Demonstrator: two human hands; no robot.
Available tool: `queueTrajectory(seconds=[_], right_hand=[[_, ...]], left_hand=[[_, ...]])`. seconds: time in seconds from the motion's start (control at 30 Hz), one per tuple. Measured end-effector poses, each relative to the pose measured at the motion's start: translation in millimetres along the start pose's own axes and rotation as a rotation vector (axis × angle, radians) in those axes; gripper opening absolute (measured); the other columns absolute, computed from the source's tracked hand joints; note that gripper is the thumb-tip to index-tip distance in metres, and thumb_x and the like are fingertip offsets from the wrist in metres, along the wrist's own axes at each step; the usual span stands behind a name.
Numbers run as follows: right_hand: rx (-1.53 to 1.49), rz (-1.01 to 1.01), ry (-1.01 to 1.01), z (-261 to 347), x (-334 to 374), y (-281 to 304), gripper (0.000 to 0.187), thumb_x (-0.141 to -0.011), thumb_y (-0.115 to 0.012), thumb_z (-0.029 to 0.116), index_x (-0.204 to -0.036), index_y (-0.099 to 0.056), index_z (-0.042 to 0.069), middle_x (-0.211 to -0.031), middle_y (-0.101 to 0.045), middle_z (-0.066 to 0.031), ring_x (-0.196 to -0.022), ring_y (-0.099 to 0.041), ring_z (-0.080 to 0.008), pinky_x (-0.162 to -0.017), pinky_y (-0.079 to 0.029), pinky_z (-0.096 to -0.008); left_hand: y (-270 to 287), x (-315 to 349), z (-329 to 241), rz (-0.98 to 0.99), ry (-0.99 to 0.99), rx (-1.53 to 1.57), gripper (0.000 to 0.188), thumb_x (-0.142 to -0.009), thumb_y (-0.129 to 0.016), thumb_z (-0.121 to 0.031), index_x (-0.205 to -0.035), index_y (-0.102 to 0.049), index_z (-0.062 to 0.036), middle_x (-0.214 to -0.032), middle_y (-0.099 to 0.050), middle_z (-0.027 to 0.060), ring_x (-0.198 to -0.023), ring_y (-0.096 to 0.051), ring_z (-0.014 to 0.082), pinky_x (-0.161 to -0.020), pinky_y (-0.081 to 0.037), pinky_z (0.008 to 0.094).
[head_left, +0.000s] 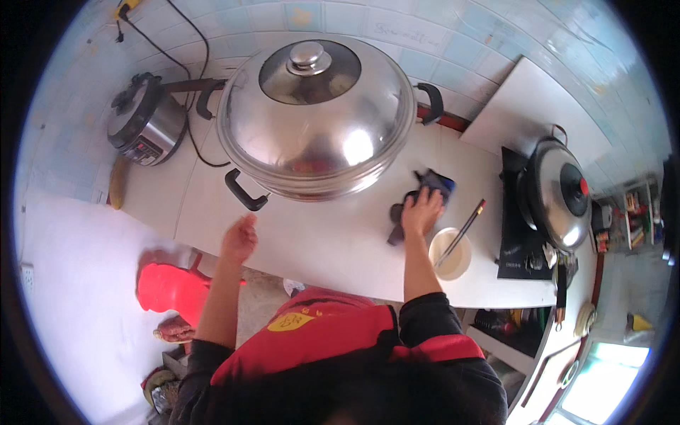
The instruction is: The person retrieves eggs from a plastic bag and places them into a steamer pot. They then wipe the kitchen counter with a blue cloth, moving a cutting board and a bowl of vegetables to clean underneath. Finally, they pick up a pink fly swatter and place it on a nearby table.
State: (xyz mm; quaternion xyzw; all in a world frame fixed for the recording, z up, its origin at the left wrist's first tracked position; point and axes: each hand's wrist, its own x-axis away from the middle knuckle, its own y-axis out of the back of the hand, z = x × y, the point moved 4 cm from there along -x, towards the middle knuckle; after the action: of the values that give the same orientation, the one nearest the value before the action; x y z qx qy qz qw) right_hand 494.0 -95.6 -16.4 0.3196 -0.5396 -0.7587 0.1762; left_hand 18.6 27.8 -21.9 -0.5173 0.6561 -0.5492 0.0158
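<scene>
The domed lid (319,138) is gleaming silver, the pot handles (256,205) are showing black, and pale blue and white are mingling across the wall tiles (421,64). The apron (347,319) is glowing red around a yellow patch (289,322); the bundle (440,184) is looking blackish with blue.

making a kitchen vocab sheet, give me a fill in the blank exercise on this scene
1. The person's bare left hand is near a black ____ of the large, round silver steel pot.
2. A blurred dark bundle lies beneath the person's bare ____.
3. Slim dark ____ rest in the round, cream-coloured bowl.
4. The silver-and-black electric cooker stands to the ____ of the pot.

Missing words: handle; right hand; chopsticks; left
</scene>
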Motion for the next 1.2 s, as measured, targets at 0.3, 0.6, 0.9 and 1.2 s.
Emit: queueTrajectory(seconds=[0.3, 0.6, 0.9, 1.2], right_hand=[[0.064, 0.019, 0.447, -5.7, -101.3, -67.5, 0.053, -0.085, -0.05, 0.039, -0.124, -0.047, 0.005, -0.133, -0.042, -0.0163, -0.125, -0.035, -0.0317, -0.103, -0.028, -0.0453], [-0.393, 0.334, 1.109, 136.9, 177.0, 43.8, 0.051, -0.076, -0.056, 0.021, -0.126, -0.048, 0.01, -0.132, -0.042, -0.0129, -0.122, -0.037, -0.0314, -0.101, -0.027, -0.0479], [-0.984, 0.922, 0.992, 272.8, 292.1, -12.9, 0.038, -0.076, -0.052, 0.008, -0.114, -0.055, 0.001, -0.109, -0.059, -0.011, -0.095, -0.056, -0.0287, -0.085, -0.044, -0.0379], [-0.724, 2.384, 0.768, 45.5, 688.2, 296.5, 0.039, -0.083, -0.055, 0.015, -0.118, -0.048, -0.001, -0.104, -0.055, -0.0085, -0.091, -0.054, -0.0183, -0.08, -0.045, -0.0309]], left_hand=[[14.4, 76.8, 127.9, -0.167, 0.005, 0.244, 0.024, -0.09, -0.049, -0.019, -0.108, -0.059, -0.0071, -0.081, -0.063, 0.0013, -0.062, -0.052, 0.0091, -0.053, -0.042, 0.0209], [38.9, 196.8, 174.1, -0.397, -0.364, 0.399, 0.025, -0.088, -0.052, -0.02, -0.109, -0.058, -0.0077, -0.086, -0.064, 0.0015, -0.062, -0.049, 0.008, -0.054, -0.04, 0.0215], [75.0, 384.9, 301.8, -0.504, -0.782, 0.505, 0.028, -0.09, -0.051, -0.022, -0.114, -0.056, -0.0087, -0.095, -0.061, 0.0009, -0.065, -0.05, 0.0064, -0.056, -0.041, 0.0215], [104.6, 610.8, 467.0, -1.198, -1.228, 0.324, 0.047, -0.092, -0.047, -0.036, -0.132, -0.043, -0.0112, -0.122, -0.051, 0.0056, -0.107, -0.047, 0.0141, -0.092, -0.037, 0.03]])
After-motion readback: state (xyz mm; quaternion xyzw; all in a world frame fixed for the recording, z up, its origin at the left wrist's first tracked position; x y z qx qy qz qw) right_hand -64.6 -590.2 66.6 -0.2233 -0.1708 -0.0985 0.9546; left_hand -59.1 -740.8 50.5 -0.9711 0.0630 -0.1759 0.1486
